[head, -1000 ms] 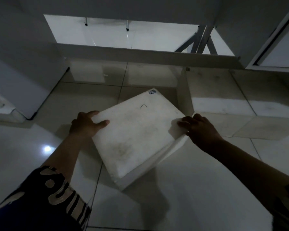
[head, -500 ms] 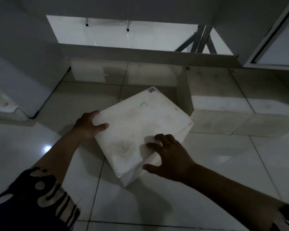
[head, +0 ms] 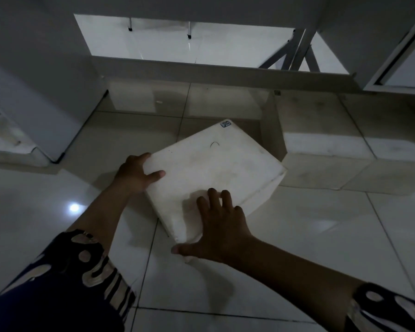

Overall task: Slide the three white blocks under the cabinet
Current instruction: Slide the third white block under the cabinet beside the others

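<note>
A white block [head: 216, 164] lies on the tiled floor, turned diamond-wise, with a small dark label on its far corner. My left hand [head: 135, 174] grips its left corner, thumb on top. My right hand [head: 219, 228] lies spread over its near corner, fingers on the top face and thumb along the near edge. Two more white blocks [head: 321, 130] [head: 393, 140] sit side by side at the right, partly beneath the cabinet [head: 201, 70], whose lower front edge runs across the view above them.
A white panel [head: 34, 97] stands at the left with a black strip along its foot. Metal legs [head: 295, 51] show behind the cabinet gap. Glossy floor tiles [head: 297, 248] spread around the block, with a light reflection at the left.
My right hand left the block's right corner and came down onto its near corner. The block shifted slightly toward the cabinet. My left hand kept its hold.
</note>
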